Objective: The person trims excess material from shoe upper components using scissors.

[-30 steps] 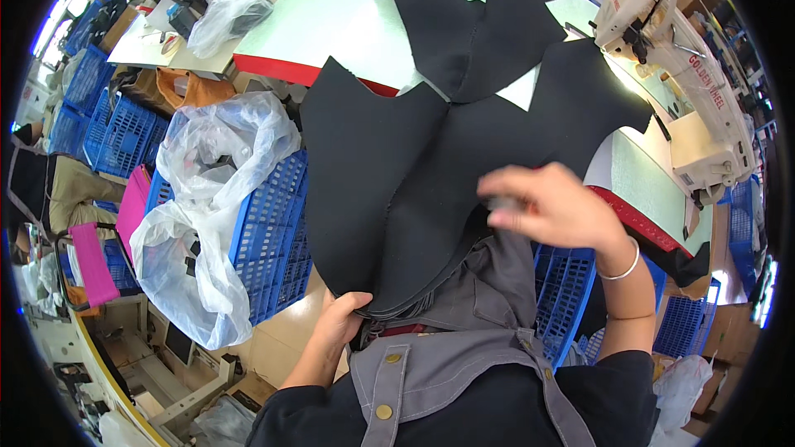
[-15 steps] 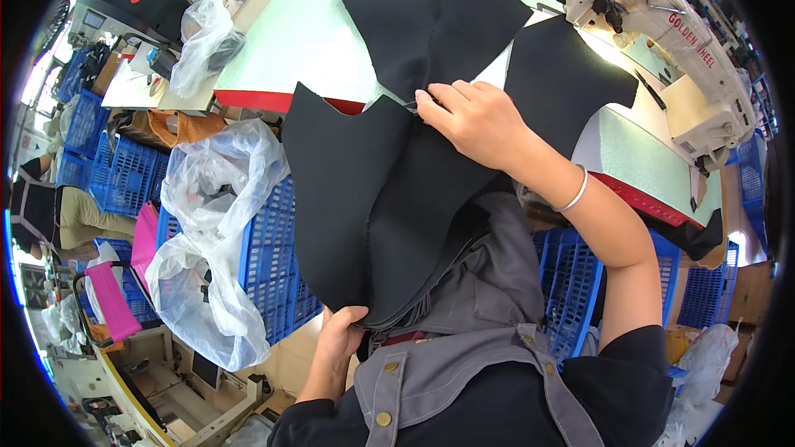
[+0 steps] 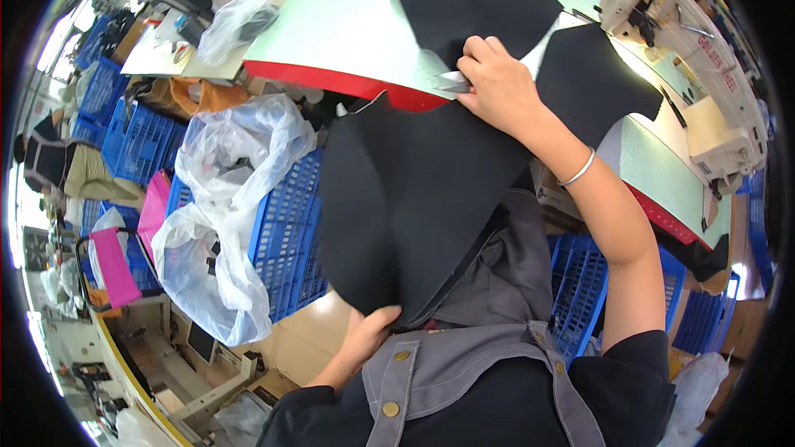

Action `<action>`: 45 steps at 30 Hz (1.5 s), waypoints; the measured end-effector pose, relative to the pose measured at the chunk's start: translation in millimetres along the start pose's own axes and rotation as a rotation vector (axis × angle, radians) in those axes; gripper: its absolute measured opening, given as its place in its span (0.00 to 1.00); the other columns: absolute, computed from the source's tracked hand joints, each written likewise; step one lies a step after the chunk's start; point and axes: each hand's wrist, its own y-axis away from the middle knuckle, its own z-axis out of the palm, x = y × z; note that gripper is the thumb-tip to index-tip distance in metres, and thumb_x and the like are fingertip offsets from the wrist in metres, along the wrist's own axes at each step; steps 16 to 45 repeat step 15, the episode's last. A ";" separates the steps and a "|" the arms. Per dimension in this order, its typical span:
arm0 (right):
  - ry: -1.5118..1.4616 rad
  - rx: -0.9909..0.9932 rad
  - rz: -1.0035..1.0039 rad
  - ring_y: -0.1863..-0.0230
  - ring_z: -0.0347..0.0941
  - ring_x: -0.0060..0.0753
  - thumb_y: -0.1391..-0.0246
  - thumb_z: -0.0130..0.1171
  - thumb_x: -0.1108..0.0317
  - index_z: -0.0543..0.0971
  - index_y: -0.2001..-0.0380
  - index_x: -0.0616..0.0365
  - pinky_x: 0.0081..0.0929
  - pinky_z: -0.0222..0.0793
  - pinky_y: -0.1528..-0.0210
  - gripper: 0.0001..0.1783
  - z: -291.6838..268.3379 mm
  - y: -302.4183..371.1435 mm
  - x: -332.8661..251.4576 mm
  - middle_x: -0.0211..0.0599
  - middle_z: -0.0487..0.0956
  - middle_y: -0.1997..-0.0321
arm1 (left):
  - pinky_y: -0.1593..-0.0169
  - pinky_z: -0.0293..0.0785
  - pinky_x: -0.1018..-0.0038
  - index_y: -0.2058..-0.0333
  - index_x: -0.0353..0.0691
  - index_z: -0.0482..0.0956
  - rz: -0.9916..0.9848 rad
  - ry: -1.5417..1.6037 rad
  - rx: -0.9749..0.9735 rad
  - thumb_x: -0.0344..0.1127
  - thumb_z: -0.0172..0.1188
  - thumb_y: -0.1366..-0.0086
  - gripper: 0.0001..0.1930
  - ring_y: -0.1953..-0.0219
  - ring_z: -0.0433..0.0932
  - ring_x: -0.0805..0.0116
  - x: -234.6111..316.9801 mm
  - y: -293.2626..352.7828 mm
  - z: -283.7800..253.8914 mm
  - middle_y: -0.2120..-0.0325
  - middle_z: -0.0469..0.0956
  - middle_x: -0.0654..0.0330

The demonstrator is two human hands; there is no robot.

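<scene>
Right hand (image 3: 497,87) is up at the bench (image 3: 348,29) edge, knuckles toward the camera, fingers (image 3: 480,54) curled down onto the black fabric piece (image 3: 414,199). A small grey metal tool (image 3: 451,81) sticks out from under the thumb side; can't tell exactly what it is. Thin bracelet (image 3: 577,172) on that wrist.

Left hand (image 3: 374,327) is low, near the torso, fingers closed on the bottom edge of the same black fabric piece. Only the back of the hand shows, fingertips are hidden behind the cloth.

The fabric piece hangs from the bench edge down to the lap, stretched between both hands, lobed outline, matte black. More black fabric (image 3: 489,0) lies flat further back on the pale green bench top, and another piece (image 3: 604,83) lies to the right of the right hand. Bench has a red front edge (image 3: 348,83).

Around it:
- sewing machine (image 3: 696,58), cream coloured, on the bench at far right
- blue crate (image 3: 286,232) left of the hanging fabric, with a clear plastic bag (image 3: 219,199) draped over it
- second blue crate (image 3: 580,298) under the right forearm
- another clear bag (image 3: 236,8) on the far left of the bench
- pink bag (image 3: 116,265) on the floor side, left

Person wears a grey apron (image 3: 464,372) over a black top.
</scene>
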 end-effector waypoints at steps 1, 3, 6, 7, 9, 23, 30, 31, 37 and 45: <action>0.069 0.030 -0.049 0.61 0.71 0.34 0.66 0.66 0.66 0.74 0.75 0.57 0.30 0.74 0.66 0.14 -0.5 -2.2 0.0 0.33 0.71 0.69 | 0.43 0.63 0.66 0.43 0.32 0.59 0.035 0.008 0.077 0.29 0.58 0.47 0.32 0.47 0.67 0.61 -2.8 -2.8 2.4 0.48 0.65 0.53; 0.073 -0.032 -0.026 0.60 0.70 0.32 0.64 0.64 0.67 0.73 0.71 0.55 0.30 0.74 0.66 0.14 2.9 -2.5 4.9 0.30 0.72 0.69 | 0.40 0.59 0.63 0.41 0.31 0.54 0.137 -0.254 0.156 0.33 0.61 0.47 0.37 0.46 0.66 0.58 -7.8 -6.4 -1.2 0.48 0.64 0.49; 0.059 0.002 -0.101 0.65 0.72 0.34 0.62 0.62 0.69 0.72 0.72 0.54 0.31 0.71 0.69 0.12 1.8 -2.5 17.2 0.30 0.72 0.73 | 0.38 0.52 0.61 0.39 0.33 0.51 0.681 -0.845 0.403 0.36 0.63 0.48 0.42 0.43 0.64 0.53 3.8 -9.8 5.1 0.48 0.65 0.44; 0.058 -0.004 -0.096 0.65 0.72 0.34 0.62 0.62 0.69 0.72 0.72 0.54 0.31 0.71 0.69 0.12 1.1 -2.8 15.5 0.30 0.72 0.73 | 0.37 0.50 0.60 0.39 0.34 0.53 1.075 -0.957 0.524 0.33 0.62 0.48 0.39 0.42 0.63 0.52 5.5 -15.1 1.1 0.47 0.65 0.44; -0.036 0.046 -0.141 0.67 0.70 0.36 0.63 0.58 0.74 0.71 0.72 0.57 0.31 0.69 0.69 0.11 0.9 -3.6 14.6 0.32 0.71 0.73 | 0.36 0.47 0.59 0.39 0.35 0.55 1.476 -1.046 0.624 0.30 0.60 0.48 0.37 0.41 0.62 0.50 27.2 -18.3 0.5 0.47 0.66 0.43; 0.015 0.002 -0.069 0.65 0.72 0.34 0.63 0.63 0.67 0.73 0.72 0.54 0.30 0.72 0.66 0.12 6.7 -1.7 16.4 0.31 0.73 0.72 | 0.43 0.64 0.57 0.49 0.41 0.72 0.925 -1.472 -0.161 0.22 0.53 0.55 0.29 0.47 0.71 0.51 109.3 -33.2 41.4 0.51 0.72 0.47; 0.015 0.002 -0.069 0.65 0.72 0.34 0.63 0.63 0.67 0.73 0.72 0.54 0.30 0.72 0.66 0.12 6.7 -1.7 16.4 0.31 0.73 0.72 | 0.43 0.64 0.57 0.49 0.41 0.72 0.925 -1.472 -0.161 0.22 0.53 0.55 0.29 0.47 0.71 0.51 109.3 -33.2 41.4 0.51 0.72 0.47; 0.015 0.002 -0.069 0.65 0.72 0.34 0.63 0.63 0.67 0.73 0.72 0.54 0.30 0.72 0.66 0.12 6.7 -1.7 16.4 0.31 0.73 0.72 | 0.43 0.64 0.57 0.49 0.41 0.72 0.925 -1.472 -0.161 0.22 0.53 0.55 0.29 0.47 0.71 0.51 109.3 -33.2 41.4 0.51 0.72 0.47; 0.015 0.002 -0.069 0.65 0.72 0.34 0.63 0.63 0.67 0.73 0.72 0.54 0.30 0.72 0.66 0.12 6.7 -1.7 16.4 0.31 0.73 0.72 | 0.43 0.64 0.57 0.49 0.41 0.72 0.925 -1.472 -0.161 0.22 0.53 0.55 0.29 0.47 0.71 0.51 109.3 -33.2 41.4 0.51 0.72 0.47; 0.015 0.002 -0.069 0.65 0.72 0.34 0.63 0.63 0.67 0.73 0.72 0.54 0.30 0.72 0.66 0.12 6.7 -1.7 16.4 0.31 0.73 0.72 | 0.43 0.64 0.57 0.49 0.41 0.72 0.925 -1.472 -0.161 0.22 0.53 0.55 0.29 0.47 0.71 0.51 109.3 -33.2 41.4 0.51 0.72 0.47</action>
